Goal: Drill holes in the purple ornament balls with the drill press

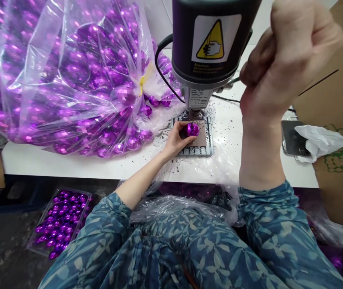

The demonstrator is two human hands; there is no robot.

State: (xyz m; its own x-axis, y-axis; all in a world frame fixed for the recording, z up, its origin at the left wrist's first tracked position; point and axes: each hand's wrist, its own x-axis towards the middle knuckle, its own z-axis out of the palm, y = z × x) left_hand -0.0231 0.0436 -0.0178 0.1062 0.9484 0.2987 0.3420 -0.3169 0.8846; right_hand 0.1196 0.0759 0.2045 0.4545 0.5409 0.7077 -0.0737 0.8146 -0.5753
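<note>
Hands: left hand (pixel 173 141) pressing faceted purple bauble (pixel 192 129) onto tan pad (pixel 203 139), drill head (pixel 212 44) just beyond hand; right hand (pixel 288 60) raised, curled shut around thin metal lever (pixel 234 80). Risk: bauble slipping sideways under drill, fingers caught, shell cracked by excess pressure.

The left hand (pixel 174 140) reaches forward, curled and low, just in front of the drill (pixel 210 48), its bare forearm (pixel 138 184) extending from a patterned sleeve (pixel 108 220). The right hand (pixel 288 60) is raised beside the drill, fingers (pixel 249 74) curled into a loose fist.
</note>
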